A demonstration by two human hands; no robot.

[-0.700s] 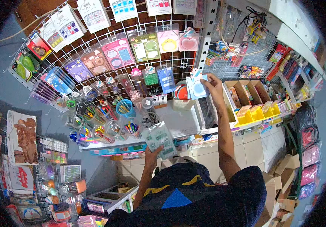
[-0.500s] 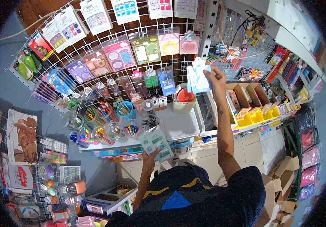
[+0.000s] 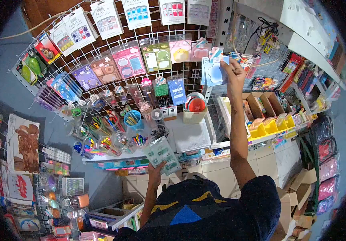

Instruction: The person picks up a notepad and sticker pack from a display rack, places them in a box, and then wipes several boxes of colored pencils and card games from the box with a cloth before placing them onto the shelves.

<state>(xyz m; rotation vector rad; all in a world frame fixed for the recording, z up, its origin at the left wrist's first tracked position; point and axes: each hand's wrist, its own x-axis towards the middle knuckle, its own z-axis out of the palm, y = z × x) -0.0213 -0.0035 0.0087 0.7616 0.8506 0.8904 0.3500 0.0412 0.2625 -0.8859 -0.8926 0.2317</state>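
My right hand (image 3: 234, 74) is raised at the wire rack, its fingers and thumb pinching the edge of a light blue sticky-note pack (image 3: 214, 74) with a cloud shape on it. That pack is beside a pink heart sticky-note pack (image 3: 200, 51) hanging on the rack. Lower down, my left hand (image 3: 155, 170) grips a clear packet (image 3: 163, 154) with several green pieces inside, held in front of the shelf edge. A white-and-green bin with red round items (image 3: 196, 105) stands below my right hand.
Nail packs (image 3: 108, 20) and colourful sticky-note packs (image 3: 127, 61) hang on the rack. Jars of pens (image 3: 139, 139) crowd the white shelf. Yellow bins (image 3: 271, 126) and cardboard boxes (image 3: 303, 179) are on the right, hanging packets (image 3: 24, 144) on the left.
My right hand has moved slightly up and right with the blue pack, which now faces me more flatly. My left hand still holds the green packet, shifted slightly.
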